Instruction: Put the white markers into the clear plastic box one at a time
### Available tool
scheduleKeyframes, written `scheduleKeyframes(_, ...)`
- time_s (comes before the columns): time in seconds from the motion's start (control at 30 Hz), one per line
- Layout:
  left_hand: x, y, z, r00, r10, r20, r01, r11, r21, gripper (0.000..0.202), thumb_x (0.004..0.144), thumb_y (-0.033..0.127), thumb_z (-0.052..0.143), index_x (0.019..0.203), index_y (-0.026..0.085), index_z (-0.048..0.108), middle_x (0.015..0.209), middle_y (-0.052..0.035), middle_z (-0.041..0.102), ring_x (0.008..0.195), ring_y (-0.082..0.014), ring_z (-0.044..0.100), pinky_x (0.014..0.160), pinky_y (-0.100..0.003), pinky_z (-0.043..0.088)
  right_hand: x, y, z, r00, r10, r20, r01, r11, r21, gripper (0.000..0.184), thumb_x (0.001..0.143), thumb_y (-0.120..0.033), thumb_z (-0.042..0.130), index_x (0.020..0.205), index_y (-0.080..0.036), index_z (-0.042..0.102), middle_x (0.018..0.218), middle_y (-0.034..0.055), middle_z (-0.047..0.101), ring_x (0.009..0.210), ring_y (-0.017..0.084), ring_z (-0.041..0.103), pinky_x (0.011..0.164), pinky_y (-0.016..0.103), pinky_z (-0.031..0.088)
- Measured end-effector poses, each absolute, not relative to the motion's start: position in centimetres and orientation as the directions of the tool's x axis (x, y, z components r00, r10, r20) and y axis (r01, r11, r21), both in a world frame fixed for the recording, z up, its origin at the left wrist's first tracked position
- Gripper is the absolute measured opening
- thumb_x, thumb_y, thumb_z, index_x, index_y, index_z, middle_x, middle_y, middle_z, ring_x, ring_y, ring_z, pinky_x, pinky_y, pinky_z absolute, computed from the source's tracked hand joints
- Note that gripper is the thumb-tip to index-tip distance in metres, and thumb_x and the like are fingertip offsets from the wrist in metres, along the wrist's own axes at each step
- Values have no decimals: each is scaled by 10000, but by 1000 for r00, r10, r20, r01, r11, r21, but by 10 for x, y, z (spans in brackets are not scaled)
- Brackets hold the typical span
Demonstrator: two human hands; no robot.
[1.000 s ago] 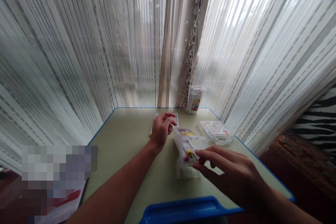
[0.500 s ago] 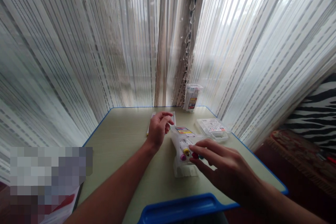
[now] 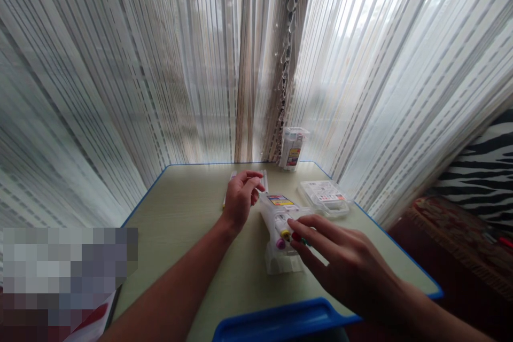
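Note:
A clear plastic marker case (image 3: 272,224) lies on its side on the table, its opening facing me. Inside are white markers with coloured ends, among them a yellow-ended marker (image 3: 285,234), a purple-ended marker (image 3: 281,244) and a red-ended marker (image 3: 296,236). My right hand (image 3: 332,246) is at the opening, thumb and fingers closed around the red end. Just beyond the case's far left corner is my left hand (image 3: 242,197), its fingers loosely bent and apart, with nothing plainly held. White markers (image 3: 265,177) lie partly hidden behind it.
A second clear case (image 3: 292,152) with markers stands upright at the table's back edge. Another clear flat case (image 3: 324,196) lies at right. The table (image 3: 176,214) has a blue rim and a blue tray edge (image 3: 276,318) in front. Striped curtains (image 3: 192,64) hang behind.
My right hand and the markers at the case opening have shifted very slightly. My left hand stays nearly in place, and the whole view has tilted a little.

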State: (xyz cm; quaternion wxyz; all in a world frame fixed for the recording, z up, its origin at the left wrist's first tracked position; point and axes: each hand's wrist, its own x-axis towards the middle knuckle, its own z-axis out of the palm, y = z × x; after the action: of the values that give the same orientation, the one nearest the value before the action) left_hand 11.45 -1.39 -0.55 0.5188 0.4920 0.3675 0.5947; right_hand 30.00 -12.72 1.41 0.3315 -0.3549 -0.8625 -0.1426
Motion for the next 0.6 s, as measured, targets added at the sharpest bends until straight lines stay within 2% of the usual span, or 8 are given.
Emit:
scheduleKeyframes(0.17,115,-15,-4,13,981,193,-270,-182,946,219,722,309,619,866,145,633,634,-9,620,434,-74,441,407,-205,307,299,-127,14,-517,491,701,707,707,26,265,909,-150,562,1160,-151,648,970,98,741,764,169,725,660,245,603)
scheduleKeyframes(0.33,114,-14,-2,7,981,192,-271,-183,945,210,723,306,621,856,144,631,632,-8,617,436,-73,439,404,-203,311,302,-133,21,-522,448,726,687,725,46,231,871,-94,609,1093,-151,638,961,82,750,757,163,723,649,242,579)
scheduleKeyframes(0.47,105,-6,0,-82,974,209,-269,-224,937,193,717,289,603,845,147,632,631,-6,615,438,-75,439,410,-208,324,312,-134,42,-436,411,801,736,675,54,184,846,-104,644,1011,-180,681,881,50,757,676,136,705,613,220,543)
scheduleKeyframes(0.53,99,1,0,-174,960,218,-243,-256,936,182,699,287,591,813,150,628,625,-9,612,444,-78,443,414,-212,324,317,-121,56,-333,442,833,778,628,-23,98,856,-150,638,907,-190,711,813,41,753,563,116,657,530,222,501)
scheduleKeyframes(0.6,92,8,-1,-274,935,223,-153,-271,950,185,687,303,571,783,154,625,608,-10,596,455,-88,452,420,-216,320,319,-93,66,-209,507,836,796,585,-155,116,868,-220,626,827,-181,726,683,25,719,487,106,599,493,228,463)
